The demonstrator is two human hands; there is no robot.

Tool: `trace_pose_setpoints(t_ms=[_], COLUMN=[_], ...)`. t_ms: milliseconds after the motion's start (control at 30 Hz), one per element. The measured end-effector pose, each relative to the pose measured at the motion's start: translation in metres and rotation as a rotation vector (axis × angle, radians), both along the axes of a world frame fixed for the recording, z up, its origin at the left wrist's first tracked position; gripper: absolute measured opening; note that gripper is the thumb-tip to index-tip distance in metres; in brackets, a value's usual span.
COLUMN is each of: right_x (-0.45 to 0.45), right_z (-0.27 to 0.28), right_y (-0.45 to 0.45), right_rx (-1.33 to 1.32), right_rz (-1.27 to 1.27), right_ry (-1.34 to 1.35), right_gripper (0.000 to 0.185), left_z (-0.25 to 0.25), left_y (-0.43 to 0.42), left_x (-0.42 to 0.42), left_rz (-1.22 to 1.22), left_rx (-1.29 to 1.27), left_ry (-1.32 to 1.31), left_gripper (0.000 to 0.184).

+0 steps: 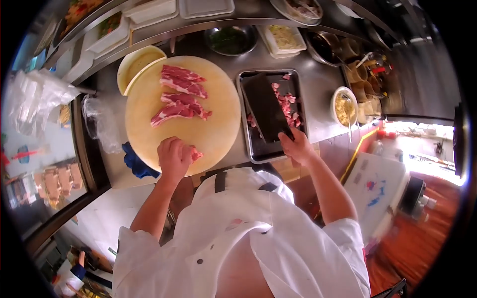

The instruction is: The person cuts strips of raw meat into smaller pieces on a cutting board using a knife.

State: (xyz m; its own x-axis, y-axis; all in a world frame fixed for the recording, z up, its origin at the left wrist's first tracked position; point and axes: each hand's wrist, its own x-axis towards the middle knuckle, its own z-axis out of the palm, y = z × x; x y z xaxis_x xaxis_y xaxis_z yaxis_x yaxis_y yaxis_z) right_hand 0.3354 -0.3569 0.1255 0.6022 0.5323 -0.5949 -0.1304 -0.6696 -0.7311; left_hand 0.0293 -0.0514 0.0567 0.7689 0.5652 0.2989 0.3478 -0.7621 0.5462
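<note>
Head: right hand (pixel 297 147) holds cleaver (pixel 268 110); blue marking (pixel 373 202) blurred.

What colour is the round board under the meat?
The round board is pale cream-yellow, shown best in the head view.

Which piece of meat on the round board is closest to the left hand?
The small piece by the left hand, on the near part of the board; the bigger slices lie farther off.
</note>
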Motion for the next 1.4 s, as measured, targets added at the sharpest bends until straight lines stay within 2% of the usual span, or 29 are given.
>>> trace_pose_setpoints(t_ms=[67,133,200,300,367,500,600,633,667,733,800,867,933,1033,1100,1167,1267,1300,1400], right_x=[0.010,0.018,0.033,0.048,0.064,0.111,0.133,0.136,0.138,0.133,0.119,0.098,0.077,0.046,0.028,0.013,-0.009,-0.015,-0.031], right_z=[-0.002,-0.014,-0.063,-0.096,-0.112,-0.105,-0.090,-0.083,-0.078,-0.062,-0.030,-0.027,-0.017,-0.012,-0.009,-0.006,0.000,-0.004,-0.005], right_y=[-0.001,0.001,-0.007,-0.013,-0.028,-0.061,-0.077,-0.079,-0.080,-0.073,-0.058,-0.052,-0.042,-0.029,-0.027,-0.020,-0.009,-0.007,0.006], right_rx=[0.203,0.237,0.280,0.231,0.223,0.231,0.257,0.257,0.259,0.152,0.048,0.109,0.152,0.215,0.231,0.146,0.148,0.155,0.024], right_rz=[-0.340,-0.397,-0.392,-0.380,-0.408,-0.357,-0.297,-0.276,-0.253,-0.150,-0.011,0.126,0.247,0.397,0.454,0.513,0.519,0.530,0.562], right_ry=[0.483,0.531,0.630,0.613,0.600,0.432,0.291,0.232,0.173,0.037,-0.069,-0.268,-0.376,-0.388,-0.365,-0.306,-0.356,-0.368,-0.376], right_gripper=[0.017,0.020,0.021,0.020,0.020,0.020,0.020,0.020,0.021,0.025,0.028,0.029,0.030,0.027,0.026,0.029,0.028,0.022,0.022], left_z=[0.010,0.011,0.015,0.034,0.037,0.040,-0.024,-0.020,-0.016,0.027,-0.002,-0.103,-0.033,0.018,-0.005,-0.060,-0.020,-0.011,-0.014], left_y=[-0.003,-0.005,-0.009,-0.016,-0.022,-0.047,-0.055,-0.056,-0.058,-0.055,-0.045,0.002,-0.030,-0.036,-0.021,0.000,-0.008,-0.006,-0.007], left_x=[0.005,0.007,0.006,-0.003,-0.017,-0.040,-0.083,-0.080,-0.077,-0.037,-0.037,-0.086,-0.008,0.018,0.004,-0.021,-0.021,-0.030,-0.046], left_rz=[-0.020,-0.042,-0.035,-0.007,0.079,0.298,0.796,1.069,1.146,1.219,1.128,0.742,0.902,0.662,0.748,0.797,0.472,0.347,0.275], left_rx=[0.011,0.014,0.030,0.040,0.138,0.272,0.070,-0.121,-0.507,-1.281,-1.436,-1.545,-1.325,-1.251,-1.180,-1.176,-1.444,-1.558,-1.615], left_ry=[0.029,0.039,0.044,0.049,0.092,0.114,-0.010,0.215,0.121,-0.116,-0.292,-0.446,-0.471,-0.387,-0.301,-0.321,-0.757,-0.797,-0.893], left_gripper=[0.023,0.023,0.023,0.024,0.025,0.032,0.044,0.053,0.054,0.055,0.045,0.036,0.029,0.031,0.035,0.045,0.052,0.056,0.056])
